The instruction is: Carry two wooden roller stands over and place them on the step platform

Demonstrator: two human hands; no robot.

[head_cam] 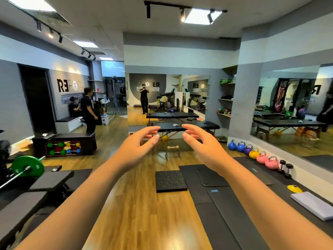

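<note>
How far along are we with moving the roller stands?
Nothing looks done yet. Both the left hand and the right hand are open, raised in front and holding nothing. One wooden roller stand stands on the floor ahead, near the massage table. A second stand is not clearly visible. Left: pick up both stands and carry them to the step platform, which I cannot identify with certainty.

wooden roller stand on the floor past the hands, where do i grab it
Take the wooden roller stand by its horizontal wooden bar at the top, coming from above. The bar lies crosswise, raised on thin metal legs with open space beneath, so fingers can wrap it. Both hands are empty.
</note>
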